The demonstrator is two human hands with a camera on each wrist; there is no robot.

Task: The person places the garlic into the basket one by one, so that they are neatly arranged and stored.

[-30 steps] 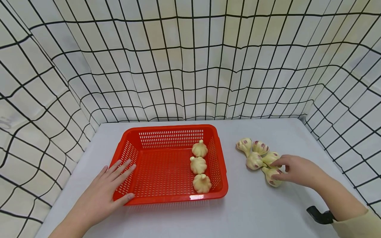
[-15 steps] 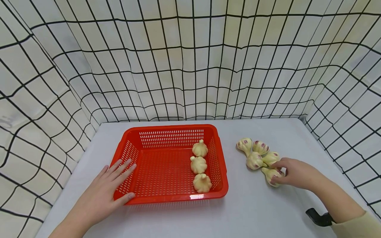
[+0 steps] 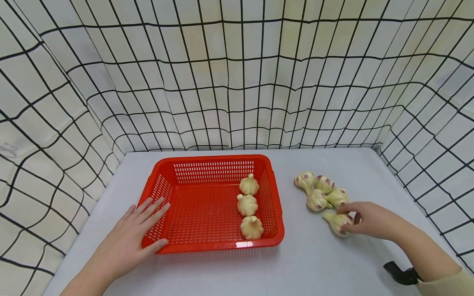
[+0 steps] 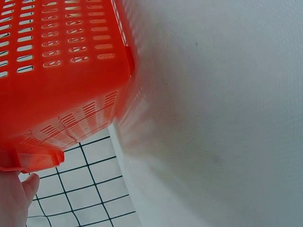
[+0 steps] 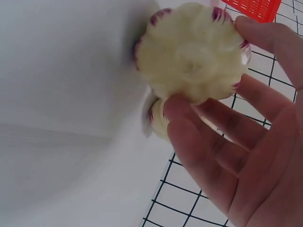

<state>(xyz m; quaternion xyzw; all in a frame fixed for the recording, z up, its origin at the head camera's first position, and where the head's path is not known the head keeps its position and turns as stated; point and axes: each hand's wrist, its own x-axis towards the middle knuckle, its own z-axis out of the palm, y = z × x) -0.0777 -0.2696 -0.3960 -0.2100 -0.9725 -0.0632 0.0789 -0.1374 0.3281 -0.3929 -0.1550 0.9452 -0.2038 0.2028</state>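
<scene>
My right hand (image 3: 370,222) pinches a cream garlic bulb with purple marks (image 3: 338,223). In the right wrist view the thumb and fingers lie around the bulb's round base (image 5: 191,54), which faces the camera. Several similar purple-marked bulbs (image 3: 316,200) lie clustered just beyond it on the white table. My left hand (image 3: 127,238) rests with fingers spread over the left rim of a red slotted basket (image 3: 207,247); part of that hand (image 4: 14,198) appears in the left wrist view. Inside the basket, three plain cream garlic bulbs (image 3: 247,205) stand in a row along its right side.
A white-covered table (image 3: 296,267) carries everything. Black grid netting (image 3: 240,88) over white cloth walls it in at the back and both sides. A black strap piece (image 3: 400,273) sticks out at the right wrist.
The right hand closed around the nearest purple-marked bulb and has drawn it slightly towards the person, apart from the cluster. The left hand and basket stay where they were.
</scene>
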